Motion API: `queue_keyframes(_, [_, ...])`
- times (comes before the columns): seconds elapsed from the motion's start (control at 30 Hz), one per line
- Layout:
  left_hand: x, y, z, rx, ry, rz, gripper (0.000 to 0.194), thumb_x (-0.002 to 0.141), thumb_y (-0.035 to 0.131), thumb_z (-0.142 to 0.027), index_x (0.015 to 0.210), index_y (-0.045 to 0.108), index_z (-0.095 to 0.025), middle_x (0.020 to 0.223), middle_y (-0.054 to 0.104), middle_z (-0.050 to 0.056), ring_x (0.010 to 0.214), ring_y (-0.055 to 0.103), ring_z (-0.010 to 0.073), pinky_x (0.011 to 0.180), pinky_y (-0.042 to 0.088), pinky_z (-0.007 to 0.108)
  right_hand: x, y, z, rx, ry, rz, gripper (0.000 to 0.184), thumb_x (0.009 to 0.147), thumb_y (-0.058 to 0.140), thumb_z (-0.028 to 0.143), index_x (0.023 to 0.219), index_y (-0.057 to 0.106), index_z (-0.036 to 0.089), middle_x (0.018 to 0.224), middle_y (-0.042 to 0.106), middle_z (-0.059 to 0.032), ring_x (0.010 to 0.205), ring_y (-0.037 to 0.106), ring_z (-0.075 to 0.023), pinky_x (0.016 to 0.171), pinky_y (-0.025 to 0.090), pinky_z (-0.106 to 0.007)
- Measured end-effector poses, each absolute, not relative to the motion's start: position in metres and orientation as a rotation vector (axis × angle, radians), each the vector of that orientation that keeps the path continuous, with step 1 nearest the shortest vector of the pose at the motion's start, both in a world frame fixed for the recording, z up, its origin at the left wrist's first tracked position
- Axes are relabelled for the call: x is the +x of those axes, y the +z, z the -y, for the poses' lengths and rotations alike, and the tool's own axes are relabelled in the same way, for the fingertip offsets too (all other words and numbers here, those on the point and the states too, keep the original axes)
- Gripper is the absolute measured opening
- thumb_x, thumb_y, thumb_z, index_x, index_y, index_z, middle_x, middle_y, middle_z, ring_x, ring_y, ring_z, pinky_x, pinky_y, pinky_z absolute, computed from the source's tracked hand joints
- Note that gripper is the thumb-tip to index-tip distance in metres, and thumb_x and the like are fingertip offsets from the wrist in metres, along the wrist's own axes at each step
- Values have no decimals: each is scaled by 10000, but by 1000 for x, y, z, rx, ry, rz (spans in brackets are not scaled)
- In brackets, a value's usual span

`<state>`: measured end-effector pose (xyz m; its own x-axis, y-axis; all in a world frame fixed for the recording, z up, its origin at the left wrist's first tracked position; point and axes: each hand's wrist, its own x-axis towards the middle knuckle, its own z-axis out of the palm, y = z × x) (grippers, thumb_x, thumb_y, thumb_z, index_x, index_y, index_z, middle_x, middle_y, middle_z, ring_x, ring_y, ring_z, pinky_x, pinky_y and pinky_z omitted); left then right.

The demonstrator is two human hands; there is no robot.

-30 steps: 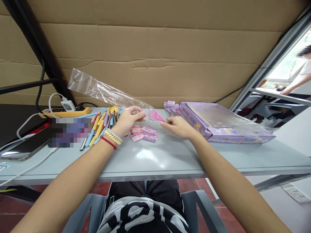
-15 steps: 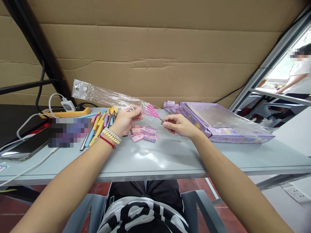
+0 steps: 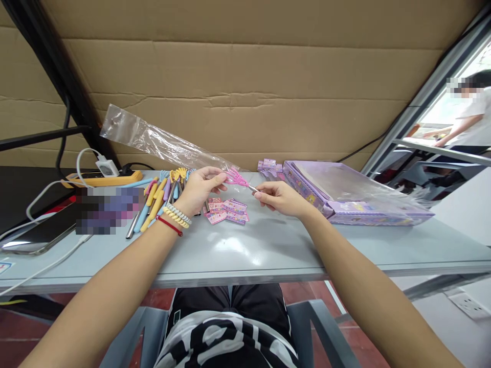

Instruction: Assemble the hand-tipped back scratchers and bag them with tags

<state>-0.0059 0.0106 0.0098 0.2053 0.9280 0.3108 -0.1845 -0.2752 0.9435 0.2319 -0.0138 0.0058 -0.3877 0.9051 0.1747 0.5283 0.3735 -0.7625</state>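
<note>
My left hand (image 3: 199, 190) pinches the open end of a long clear plastic bag (image 3: 153, 140) that slants up to the left above the grey table (image 3: 249, 245). My right hand (image 3: 278, 197) pinches the thin metal stem of a pink hand-shaped scratcher (image 3: 237, 178). Its pink claw head lies at the bag's mouth, partly inside the plastic. Small pink and purple cards (image 3: 228, 210) lie on the table just below both hands.
A pile of coloured scratchers (image 3: 159, 197) lies left of my left hand. A purple box (image 3: 345, 197) under clear film sits to the right, small purple packs (image 3: 269, 166) behind it. A phone (image 3: 38, 232), white cable, charger (image 3: 106, 166) and yellow power strip (image 3: 102, 178) sit far left. Another person stands far right.
My right hand has moved the pink scratcher leftward, from clear of the bag to its head entering the bag's mouth. The bag's far end dipped, then rose.
</note>
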Motion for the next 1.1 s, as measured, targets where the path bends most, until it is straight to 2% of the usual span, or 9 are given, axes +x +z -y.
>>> queue_keyframes(0.17, [-5, 10, -9, 1410, 1273, -794, 518, 549, 873, -446, 866, 630, -115, 770, 660, 35, 646, 634, 146, 563, 463, 246, 229, 3, 14, -1274, 838, 1997, 451, 788, 582, 547, 960, 580, 130, 650, 600, -18, 477, 422, -78, 457, 322, -214])
queue_keyframes(0.47, [-4, 10, -5, 1396, 1135, -761, 546, 500, 906, -447, 837, 622, -125, 735, 654, 30, 590, 626, 148, 561, 507, 262, 223, -2, 13, -1245, 765, 1942, 476, 793, 608, 486, 1105, 495, 145, 710, 670, -35, 459, 423, -71, 508, 343, -214])
queue_keyframes(0.73, [-1, 7, -2, 1478, 1047, -796, 500, 553, 877, -398, 858, 591, -124, 701, 643, 16, 577, 600, 125, 548, 500, 238, 214, -6, 16, -1217, 783, 1938, 555, 803, 605, 492, 1215, 441, 157, 740, 684, -29, 453, 432, -76, 506, 352, -217])
queue_keyframes(0.9, [3, 6, 0, 1573, 1027, -799, 405, 593, 843, -373, 782, 583, -127, 643, 614, 10, 545, 553, 107, 507, 460, 218, 210, -11, 16, -1188, 760, 1987, 523, 827, 578, 473, 1215, 446, 147, 687, 651, -5, 466, 429, -77, 522, 349, -218])
queue_keyframes(1.03, [5, 3, -2, 1547, 1028, -788, 452, 535, 873, -389, 755, 577, -126, 606, 613, 23, 545, 561, 125, 506, 463, 228, 207, -14, 14, -1176, 734, 1971, 577, 818, 581, 525, 1227, 445, 141, 608, 562, 34, 482, 411, -86, 512, 315, -220])
queue_keyframes(1.1, [7, 0, -3, 1501, 1028, -795, 468, 520, 877, -406, 731, 567, -126, 589, 609, 33, 531, 556, 130, 482, 449, 227, 206, -14, 14, -1178, 713, 1940, 634, 796, 597, 559, 1244, 437, 140, 647, 546, 31, 508, 426, -90, 521, 321, -226])
